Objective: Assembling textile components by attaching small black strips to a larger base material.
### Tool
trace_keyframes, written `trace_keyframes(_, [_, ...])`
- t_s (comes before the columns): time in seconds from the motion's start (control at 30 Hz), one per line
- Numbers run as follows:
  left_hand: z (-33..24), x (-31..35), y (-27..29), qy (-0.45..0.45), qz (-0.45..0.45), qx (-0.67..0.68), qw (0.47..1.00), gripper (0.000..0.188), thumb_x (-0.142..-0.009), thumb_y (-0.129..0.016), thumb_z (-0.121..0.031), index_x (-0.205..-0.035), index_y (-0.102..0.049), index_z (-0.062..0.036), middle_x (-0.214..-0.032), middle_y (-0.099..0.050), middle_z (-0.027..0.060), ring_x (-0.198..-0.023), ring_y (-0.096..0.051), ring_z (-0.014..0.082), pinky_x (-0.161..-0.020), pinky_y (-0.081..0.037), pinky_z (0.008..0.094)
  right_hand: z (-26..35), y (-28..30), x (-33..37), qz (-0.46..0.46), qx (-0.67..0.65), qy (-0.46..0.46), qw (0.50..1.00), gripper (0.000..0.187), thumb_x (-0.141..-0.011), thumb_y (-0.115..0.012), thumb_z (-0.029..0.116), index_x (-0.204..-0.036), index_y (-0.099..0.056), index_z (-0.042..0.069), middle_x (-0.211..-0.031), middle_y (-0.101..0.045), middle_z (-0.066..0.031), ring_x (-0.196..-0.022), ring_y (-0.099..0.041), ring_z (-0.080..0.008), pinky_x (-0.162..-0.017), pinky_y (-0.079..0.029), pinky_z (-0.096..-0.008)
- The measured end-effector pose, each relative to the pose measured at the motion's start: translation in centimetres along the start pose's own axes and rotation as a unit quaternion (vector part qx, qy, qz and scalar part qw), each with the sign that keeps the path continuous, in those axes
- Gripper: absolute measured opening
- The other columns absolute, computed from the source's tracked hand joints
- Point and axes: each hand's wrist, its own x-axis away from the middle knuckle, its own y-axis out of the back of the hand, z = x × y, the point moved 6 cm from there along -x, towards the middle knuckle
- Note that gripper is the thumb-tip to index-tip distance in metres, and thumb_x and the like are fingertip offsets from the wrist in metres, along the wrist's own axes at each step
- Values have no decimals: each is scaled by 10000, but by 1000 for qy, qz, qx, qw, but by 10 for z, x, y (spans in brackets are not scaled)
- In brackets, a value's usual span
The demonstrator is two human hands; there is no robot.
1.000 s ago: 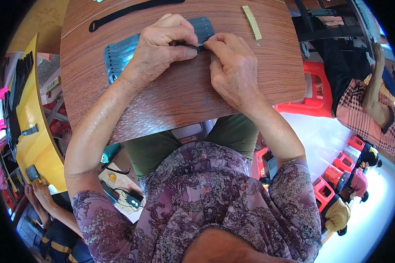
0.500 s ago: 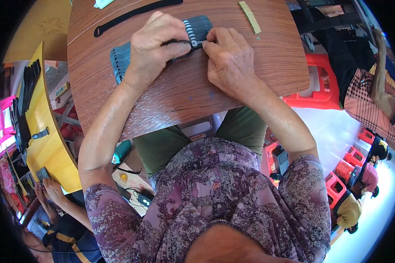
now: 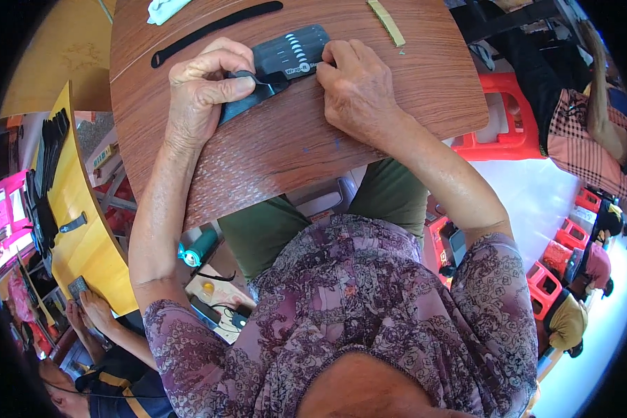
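Note:
A dark grey-blue card (image 3: 275, 52) with a row of pale crescent marks lies on the wooden table (image 3: 369, 150) in front of me. The thumb and fingers of my left hand (image 3: 205, 94) pinch a black strap (image 3: 272, 85), which bends up at the card's near edge. Part of the card's left end passes beneath that hand. My right hand (image 3: 361, 87) grips the card's right end, its fingertips curled at the edge. Beyond the card, a long black strap (image 3: 219, 29) with a loop at one end rests on the table.
A thin yellowish strip (image 3: 386, 22) lies at the far right, and a white item (image 3: 166, 8) at the far left. To the left stands a yellow table (image 3: 83, 240) with black straps (image 3: 47, 167), where another person's hands (image 3: 94, 310) work. A red stool (image 3: 501, 115) is at the right.
My left hand has moved left and pulled the black strap away from the card's printed area, uncovering more of the card. My right hand stays at the card's right end.

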Motion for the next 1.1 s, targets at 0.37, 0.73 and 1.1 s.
trace_keyframes(0.37, [-9, 40, 39, -22, -43, 89, 995, 238, -672, -763, -94, -845, -653, 27, -909, -582, 108, -898, -518, 211, -888, -393, 358, 5, 0, 4, -8, 12, -5, 1000, 97, -640, -602, -9, -735, -618, 1, -903, -536, -106, -822, -531, -279, -712, -468, -370])
trace_keyframes(0.73, [-64, 22, -8, -45, -11, -83, 995, 172, -612, -766, -8, -751, -667, 10, -867, -599, 72, -774, -521, 143, -715, -414, 265, 9, 4, 9, -14, -13, -28, 999, 136, -629, -660, 90, -719, -633, -8, -878, -541, -142, -870, -516, -306, -733, -437, -403])
trace_keyframes(1.1, [-39, 1, -77, -22, 144, -213, 966, 163, -714, -697, 15, -875, -671, 4, -863, -585, 12, -760, -532, 83, -661, -426, 216, 16, 17, 14, 19, -104, -114, 988, 386, -722, -710, 409, -832, -669, 41, -799, -609, -132, -796, -586, -326, -757, -435, -458])
